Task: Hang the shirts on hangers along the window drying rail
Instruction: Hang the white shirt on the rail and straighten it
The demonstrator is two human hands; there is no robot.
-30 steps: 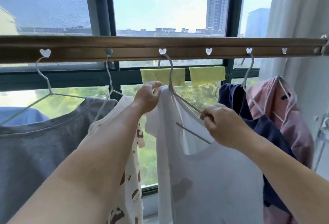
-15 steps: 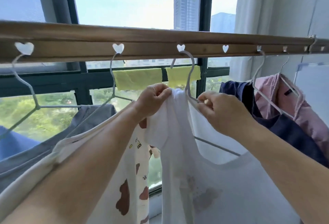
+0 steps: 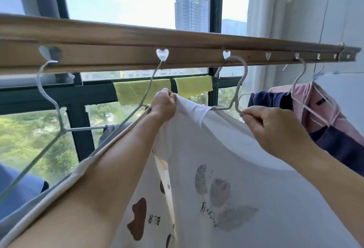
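A white shirt with a feather print [image 3: 226, 161] hangs from a white hanger [image 3: 239, 84] hooked in a heart-shaped hole of the wooden drying rail [image 3: 118, 50]. My left hand [image 3: 163, 102] pinches the shirt's left shoulder by the hanger's left arm. My right hand [image 3: 275, 129] grips the shirt's collar edge together with the hanger's right arm. To the left hangs a cream bear-print shirt [image 3: 141, 214], partly under my left forearm.
A grey shirt [image 3: 110, 131] and a blue garment [image 3: 19, 192] hang further left. Navy [image 3: 334, 143] and pink [image 3: 323, 105] garments hang on the right. Two yellow cloths [image 3: 141, 90] drape on the window bar. A white wall stands at the right.
My left hand has pulled the shirt's shoulder out to the left along the hanger. My right hand has slid down onto the hanger's right arm. The view has come closer and turned right.
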